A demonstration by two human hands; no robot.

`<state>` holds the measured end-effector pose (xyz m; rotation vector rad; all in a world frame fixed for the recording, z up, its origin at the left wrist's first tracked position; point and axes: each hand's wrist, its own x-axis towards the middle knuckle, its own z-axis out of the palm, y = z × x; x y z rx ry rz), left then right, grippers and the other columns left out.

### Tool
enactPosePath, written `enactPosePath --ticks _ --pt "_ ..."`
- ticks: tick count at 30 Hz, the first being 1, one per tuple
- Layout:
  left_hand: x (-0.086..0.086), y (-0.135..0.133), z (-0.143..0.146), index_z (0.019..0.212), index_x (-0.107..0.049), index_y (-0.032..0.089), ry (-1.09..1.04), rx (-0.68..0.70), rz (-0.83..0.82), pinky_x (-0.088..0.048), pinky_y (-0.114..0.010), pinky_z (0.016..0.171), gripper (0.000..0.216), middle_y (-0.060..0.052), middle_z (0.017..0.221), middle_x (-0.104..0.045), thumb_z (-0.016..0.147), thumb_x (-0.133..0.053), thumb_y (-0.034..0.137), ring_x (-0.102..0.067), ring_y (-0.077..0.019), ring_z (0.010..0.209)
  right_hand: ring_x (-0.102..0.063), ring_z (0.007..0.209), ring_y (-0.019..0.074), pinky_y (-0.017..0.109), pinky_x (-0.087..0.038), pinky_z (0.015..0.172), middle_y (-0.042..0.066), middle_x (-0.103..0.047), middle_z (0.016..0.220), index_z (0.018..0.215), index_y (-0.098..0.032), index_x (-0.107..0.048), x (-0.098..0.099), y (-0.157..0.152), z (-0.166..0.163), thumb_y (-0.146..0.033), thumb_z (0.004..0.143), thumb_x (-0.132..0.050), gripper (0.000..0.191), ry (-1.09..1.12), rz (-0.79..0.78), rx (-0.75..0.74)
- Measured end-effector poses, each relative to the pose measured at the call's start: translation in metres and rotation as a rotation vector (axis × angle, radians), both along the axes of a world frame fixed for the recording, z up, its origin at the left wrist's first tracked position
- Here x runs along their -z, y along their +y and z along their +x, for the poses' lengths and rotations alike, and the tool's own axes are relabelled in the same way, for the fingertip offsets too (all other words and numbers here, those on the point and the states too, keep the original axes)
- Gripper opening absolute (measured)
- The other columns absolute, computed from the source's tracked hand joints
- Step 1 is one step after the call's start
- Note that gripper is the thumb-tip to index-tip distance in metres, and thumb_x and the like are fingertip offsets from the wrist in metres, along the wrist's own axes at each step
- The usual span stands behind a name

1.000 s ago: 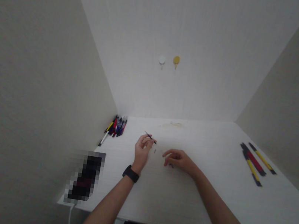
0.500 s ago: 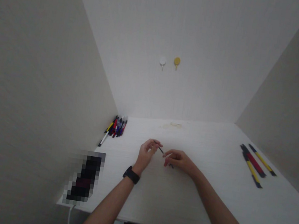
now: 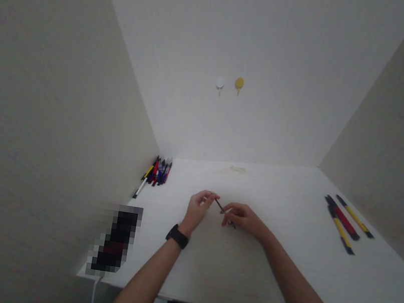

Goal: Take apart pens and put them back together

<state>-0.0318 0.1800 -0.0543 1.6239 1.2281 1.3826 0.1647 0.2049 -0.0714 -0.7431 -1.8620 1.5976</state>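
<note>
A thin dark pen-like rod (image 3: 220,206) slants between my two hands over the white table. My left hand (image 3: 199,209), with a black watch on its wrist, is closed with thumb and fingers pinching the rod's upper left end. From the other side, my right hand (image 3: 243,217) is closed around its lower right part, fingers bent. The rod's tip pokes out below the right fingers. The fingers cover parts of the rod, and its exact kind is too small to make out.
A bundle of pens (image 3: 159,171) in mixed colours lies at the back left corner, a white pen (image 3: 140,188) beside it. Several yellow or red pens with black ends (image 3: 343,219) lie at the right. A blurred dark object (image 3: 115,240) is at the left edge. Walls enclose three sides.
The rod has shifted slightly down and right through the fingers, so more of its tip shows below my right hand. Both hands stay almost in place.
</note>
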Motion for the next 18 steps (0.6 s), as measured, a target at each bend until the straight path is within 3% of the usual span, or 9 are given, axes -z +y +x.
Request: enactPosePath --ticks 9,12,15,18 --pt "-0.0014 -0.0019 0.0007 0.083 -0.072 0.018 0.072 0.045 0.014 -0.043 -0.028 0.068 0.035 -0.007 0.084 -0.071 0.088 -0.052 0.046 -0.057 -0.0163 0.070 -0.059 0.060 0.0135 0.026 -0.042 0.057 0.006 -0.072 0.074 0.094 -0.016 -0.062 0.0008 -0.0031 0.0011 -0.043 0.081 -0.064 0.030 0.027 -0.018 -0.058" --pt "-0.0017 -0.0040 0.0024 0.082 -0.072 0.018 0.092 -0.001 0.037 -0.042 -0.028 0.067 0.034 -0.007 0.083 -0.070 0.086 -0.054 0.047 -0.056 -0.0169 0.071 -0.060 0.061 0.0145 0.027 -0.043 0.059 0.006 -0.072 0.074 0.092 -0.016 -0.061 -0.0024 -0.0045 0.0005 -0.043 0.079 -0.066 0.030 0.024 -0.016 -0.052" --pt "-0.0001 -0.0044 0.0021 0.096 -0.070 0.019 0.078 -0.059 0.090 -0.044 -0.031 0.076 0.035 -0.008 0.098 -0.070 0.091 -0.046 0.044 -0.058 -0.0195 0.085 -0.059 0.062 0.0137 0.027 -0.042 0.060 0.006 -0.073 0.077 0.095 -0.017 -0.059 -0.0039 -0.0035 0.0000 -0.046 0.081 -0.063 0.033 0.041 0.012 -0.016" --pt "0.0031 -0.0024 -0.0004 0.108 -0.063 0.021 0.134 -0.250 0.154 -0.042 -0.035 0.085 0.033 -0.008 0.105 -0.066 0.096 -0.036 0.036 -0.056 -0.0204 0.096 -0.056 0.060 0.0129 0.027 -0.040 0.058 0.006 -0.072 0.078 0.095 -0.018 -0.056 -0.0031 -0.0016 -0.0001 -0.050 0.082 -0.061 0.035 0.069 0.022 0.023"
